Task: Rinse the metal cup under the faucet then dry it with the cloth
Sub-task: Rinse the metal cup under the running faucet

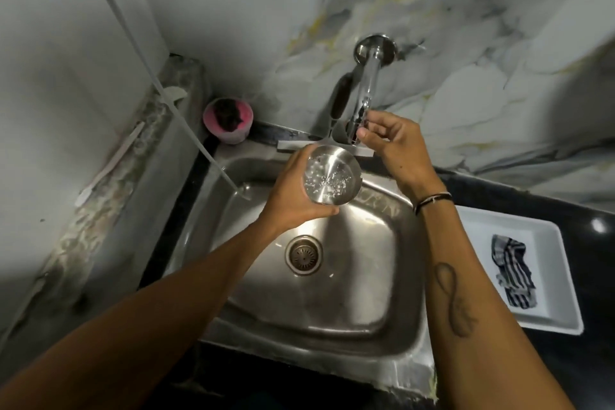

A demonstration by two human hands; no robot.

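My left hand grips the metal cup from its left side and holds it upright over the steel sink, just below the faucet. Water sparkles inside the cup. My right hand is raised at the faucet's lower end, with thumb and fingers pinched on its handle. The striped dark and white cloth lies crumpled in a white tray on the counter to the right.
A pink container with a dark scrubber stands in the back left corner. A thin white hose runs down from the upper left into the sink. The drain sits mid-basin. Black countertop surrounds the tray.
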